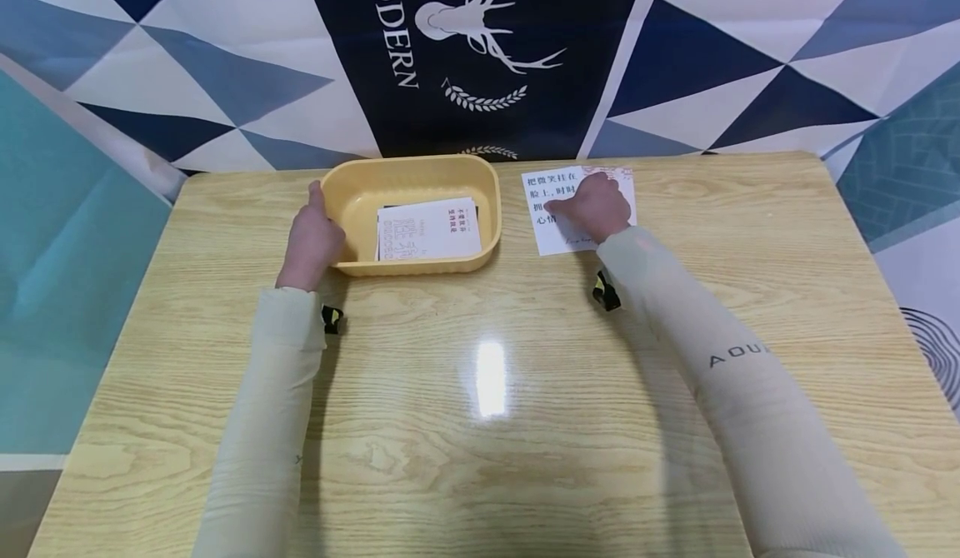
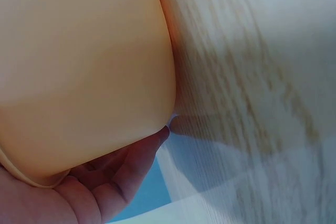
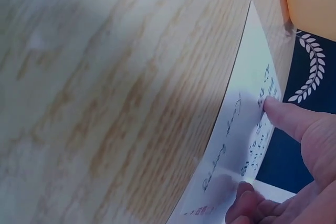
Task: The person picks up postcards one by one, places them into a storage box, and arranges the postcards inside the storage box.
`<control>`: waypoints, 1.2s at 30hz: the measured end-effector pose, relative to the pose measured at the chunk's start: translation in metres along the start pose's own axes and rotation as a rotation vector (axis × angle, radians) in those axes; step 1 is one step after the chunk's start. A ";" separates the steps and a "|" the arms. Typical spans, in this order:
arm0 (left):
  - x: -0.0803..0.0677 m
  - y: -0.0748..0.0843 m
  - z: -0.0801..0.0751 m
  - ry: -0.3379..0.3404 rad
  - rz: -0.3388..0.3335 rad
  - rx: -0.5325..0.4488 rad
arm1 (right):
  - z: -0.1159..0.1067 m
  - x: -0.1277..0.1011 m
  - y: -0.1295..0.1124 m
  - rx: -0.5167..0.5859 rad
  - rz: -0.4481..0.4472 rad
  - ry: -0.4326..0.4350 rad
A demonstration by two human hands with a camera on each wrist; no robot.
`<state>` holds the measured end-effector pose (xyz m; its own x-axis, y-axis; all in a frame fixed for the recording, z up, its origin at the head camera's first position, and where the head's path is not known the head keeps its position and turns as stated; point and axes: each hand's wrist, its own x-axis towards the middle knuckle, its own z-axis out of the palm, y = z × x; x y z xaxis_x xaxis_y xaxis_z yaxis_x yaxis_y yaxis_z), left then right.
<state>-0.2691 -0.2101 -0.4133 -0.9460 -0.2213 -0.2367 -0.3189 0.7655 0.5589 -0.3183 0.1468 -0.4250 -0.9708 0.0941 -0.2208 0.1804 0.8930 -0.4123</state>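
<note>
Your right hand [image 1: 596, 206] lies on the white card [image 1: 558, 237] in the upper middle of the head view, a little right of centre; the fingers are bent downward and their tips press on the printed face, and in the right wrist view one fingertip [image 3: 275, 107] touches the text while another sits at the near edge of the card [image 3: 247, 129], so the hand presses the card more than it grips it. Your left hand [image 1: 311, 237] stands against the left outer wall of the yellow tub [image 1: 408, 176], with the thumb up along the rim and the fingers curved around the wall; the left wrist view shows these fingers [image 2: 142, 156] under the rounded side of the tub [image 2: 84, 72]. The card lies flat on the wooden table [image 1: 480, 391], directly under your right hand and just to the right of the tub, with a narrow strip of table between them. Its long axis runs away from you, toward the upper edge of the frame, only slightly turned. The right hand is clearly the nearer one to the card; the left hand is well apart from it, on the far side of the tub. Inside the tub another printed card [image 1: 427, 229] already lies flat. Behind the table hangs a patterned cloth [image 1: 480, 50] with a deer head and triangles.
</note>
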 end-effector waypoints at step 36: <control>-0.002 0.002 0.000 0.007 0.018 0.025 | -0.003 0.007 0.009 0.091 0.088 -0.007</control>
<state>-0.2675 -0.2082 -0.4120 -0.9521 -0.2116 -0.2207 -0.3002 0.7840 0.5434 -0.3245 0.1567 -0.4272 -0.9495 0.1672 -0.2653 0.2787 0.8380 -0.4691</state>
